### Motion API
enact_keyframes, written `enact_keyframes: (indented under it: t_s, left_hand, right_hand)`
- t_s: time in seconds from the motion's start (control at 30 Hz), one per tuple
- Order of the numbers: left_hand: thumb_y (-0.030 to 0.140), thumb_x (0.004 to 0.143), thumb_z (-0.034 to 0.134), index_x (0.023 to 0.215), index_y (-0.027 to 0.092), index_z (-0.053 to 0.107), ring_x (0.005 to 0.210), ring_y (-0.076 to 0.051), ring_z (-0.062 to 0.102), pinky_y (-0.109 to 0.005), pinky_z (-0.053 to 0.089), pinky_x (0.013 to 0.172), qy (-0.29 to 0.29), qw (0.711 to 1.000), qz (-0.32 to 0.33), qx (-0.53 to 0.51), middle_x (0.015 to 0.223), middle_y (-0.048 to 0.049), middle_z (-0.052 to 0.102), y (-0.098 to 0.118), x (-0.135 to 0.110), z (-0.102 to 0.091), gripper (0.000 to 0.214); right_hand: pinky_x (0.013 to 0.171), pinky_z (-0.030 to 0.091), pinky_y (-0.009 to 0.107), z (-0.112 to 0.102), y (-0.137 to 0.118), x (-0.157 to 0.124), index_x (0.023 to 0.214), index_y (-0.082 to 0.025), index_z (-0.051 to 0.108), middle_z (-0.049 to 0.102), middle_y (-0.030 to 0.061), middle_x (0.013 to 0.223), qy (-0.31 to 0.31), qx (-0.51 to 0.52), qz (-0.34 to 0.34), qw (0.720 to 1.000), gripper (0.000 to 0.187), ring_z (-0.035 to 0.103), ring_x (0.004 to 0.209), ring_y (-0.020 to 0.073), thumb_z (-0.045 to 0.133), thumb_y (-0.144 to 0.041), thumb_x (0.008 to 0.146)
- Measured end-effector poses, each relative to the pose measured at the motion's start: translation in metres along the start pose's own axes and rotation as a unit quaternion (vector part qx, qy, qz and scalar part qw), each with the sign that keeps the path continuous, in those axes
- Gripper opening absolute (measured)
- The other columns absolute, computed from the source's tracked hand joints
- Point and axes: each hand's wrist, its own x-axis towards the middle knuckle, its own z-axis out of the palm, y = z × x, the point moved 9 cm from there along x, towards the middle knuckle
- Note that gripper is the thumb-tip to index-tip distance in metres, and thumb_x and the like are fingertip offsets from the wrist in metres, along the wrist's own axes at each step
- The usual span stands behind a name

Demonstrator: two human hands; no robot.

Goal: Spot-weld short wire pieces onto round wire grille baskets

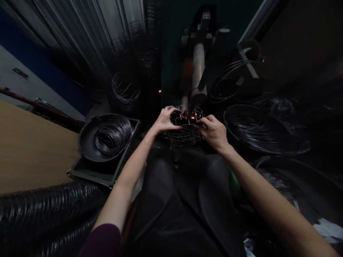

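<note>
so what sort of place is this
Likely a wire workshop: a coil of dark wire sits in a black pan, a larger coil lies nearby, and the left hand and right hand hold a wire basket.

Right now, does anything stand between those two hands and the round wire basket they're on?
Nothing visible does. The left hand and the right hand both lie directly on the top of the round wire basket, with no object between either hand and the wire.
</note>
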Motion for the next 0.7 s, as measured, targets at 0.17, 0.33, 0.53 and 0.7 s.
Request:
enact_keyframes:
  t_s: [0.17, 0.33, 0.53, 0.7]
  left_hand:
    - [0.035, 0.056, 0.090, 0.122, 0.019, 0.064, 0.127, -0.030, 0.050, -0.045, 0.039, 0.113, 0.011, 0.999, -0.026, -0.018, 0.133, -0.0120, 0.053, -0.012, 0.016, -0.003, 0.073]
    - [0.038, 0.058, 0.089, 0.121, 0.019, 0.062, 0.127, -0.029, 0.051, -0.047, 0.038, 0.114, 0.006, 0.999, 0.001, -0.038, 0.130, -0.0108, 0.057, -0.016, 0.032, -0.008, 0.071]
    - [0.064, 0.050, 0.088, 0.152, 0.020, 0.022, 0.149, -0.034, 0.029, -0.053, 0.029, 0.120, 0.034, 0.987, -0.034, -0.151, 0.157, -0.0223, 0.027, -0.071, -0.020, 0.005, 0.129]
    - [0.079, 0.053, 0.076, 0.151, 0.022, 0.004, 0.145, -0.030, 0.038, -0.047, 0.044, 0.109, 0.061, 0.956, -0.128, -0.256, 0.149, -0.0250, 0.034, -0.114, -0.048, 0.036, 0.135]
  right_hand:
    - [0.056, 0.033, 0.025, 0.007, 0.006, 0.015, 0.096, -0.020, 0.071, 0.062, 0.0059, 0.092, -0.014, 0.013, 0.031, 0.999, 0.025, 0.055, 0.073, 0.0149, 0.058, -0.042, 0.092]
    - [0.063, 0.042, 0.028, 0.003, 0.011, 0.031, 0.092, -0.018, 0.071, 0.060, 0.0067, 0.089, 0.003, 0.055, 0.066, 0.996, 0.024, 0.056, 0.073, 0.0171, 0.060, -0.039, 0.089]
    - [0.081, 0.050, 0.032, -0.035, 0.037, -0.045, 0.091, -0.020, 0.068, 0.067, 0.0098, 0.093, -0.049, 0.146, 0.130, 0.980, 0.047, 0.064, 0.087, 0.0201, 0.029, -0.046, 0.102]
    - [0.071, 0.054, 0.033, -0.011, 0.045, -0.149, 0.080, -0.021, 0.060, 0.068, 0.0075, 0.079, -0.192, 0.118, 0.106, 0.969, 0.040, 0.068, 0.075, 0.0216, 0.032, -0.043, 0.099]
